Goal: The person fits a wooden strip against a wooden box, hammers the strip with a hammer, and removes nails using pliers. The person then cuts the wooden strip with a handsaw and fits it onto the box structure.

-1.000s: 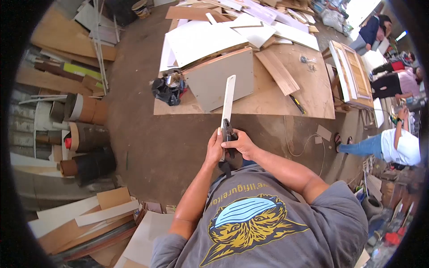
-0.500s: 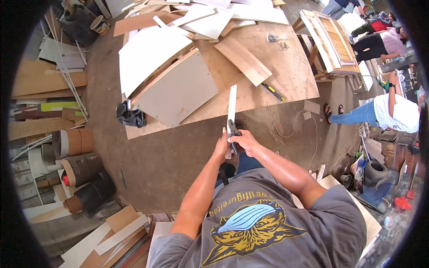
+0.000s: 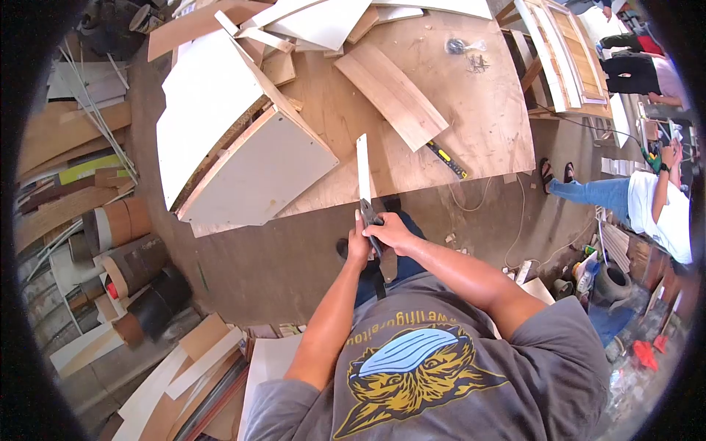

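In front of my body, my left hand (image 3: 359, 239) is closed around the lower part of a narrow white strip (image 3: 362, 167). The strip points away from me, its far end over the edge of the worktable (image 3: 485, 140). My right hand (image 3: 392, 233) grips dark-handled pliers (image 3: 368, 213), whose jaws lie against the strip just beyond my fingers. The strip's near end is hidden by the hands. Beyond, on the table, sits a curved panel assembly (image 3: 261, 173) with a pale grey face.
A wooden board (image 3: 397, 95) lies on the table beside a black-and-yellow tool (image 3: 447, 159). Farther back are a small plastic bag (image 3: 465, 46) and loose screws (image 3: 478, 64). Rolls (image 3: 121, 235) and offcuts stand at left. At right, a person (image 3: 654, 202) stands near a cable.
My view has shifted toward the table. Both hands, with the strip and pliers, have moved slightly left in view, and the strip leans a little more to the left.
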### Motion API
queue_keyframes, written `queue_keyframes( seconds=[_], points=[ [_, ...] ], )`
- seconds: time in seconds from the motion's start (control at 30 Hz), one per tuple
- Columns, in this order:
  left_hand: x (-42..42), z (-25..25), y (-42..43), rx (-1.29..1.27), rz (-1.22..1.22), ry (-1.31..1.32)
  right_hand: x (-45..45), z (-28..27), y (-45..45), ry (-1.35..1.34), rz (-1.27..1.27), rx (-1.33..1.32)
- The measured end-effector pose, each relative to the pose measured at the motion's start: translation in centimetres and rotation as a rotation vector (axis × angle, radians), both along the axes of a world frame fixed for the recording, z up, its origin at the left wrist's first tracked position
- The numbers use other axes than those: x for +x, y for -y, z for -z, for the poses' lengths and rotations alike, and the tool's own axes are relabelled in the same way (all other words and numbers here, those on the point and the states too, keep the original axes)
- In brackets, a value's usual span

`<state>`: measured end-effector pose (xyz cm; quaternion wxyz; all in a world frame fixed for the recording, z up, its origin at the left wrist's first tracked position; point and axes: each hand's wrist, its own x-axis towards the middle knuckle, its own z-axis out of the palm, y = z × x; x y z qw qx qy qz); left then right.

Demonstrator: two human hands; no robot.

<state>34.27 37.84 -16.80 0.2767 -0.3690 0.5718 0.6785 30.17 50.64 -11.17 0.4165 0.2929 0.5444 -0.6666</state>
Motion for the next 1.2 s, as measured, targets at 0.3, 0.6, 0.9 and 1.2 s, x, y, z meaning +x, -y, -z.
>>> queue_keyframes(
  seconds=[0.3,0.6,0.9,1.2],
  points=[
    [0.0,0.7,0.3,0.015,0.060,0.018,-0.8,-1.6,0.3,0.018,-0.014,0.031],
    [0.1,3.2,0.4,-0.065,0.123,-0.073,-1.6,-2.5,0.9,0.084,-0.045,0.103],
    [-0.7,0.5,0.6,0.226,-0.081,-0.099,-1.1,-1.1,-0.9,0.128,-0.063,-0.194],
    [-0.3,1.1,1.7,0.444,-0.047,-0.107,-1.1,0.5,-0.9,0.195,-0.011,-0.303]
  ],
)
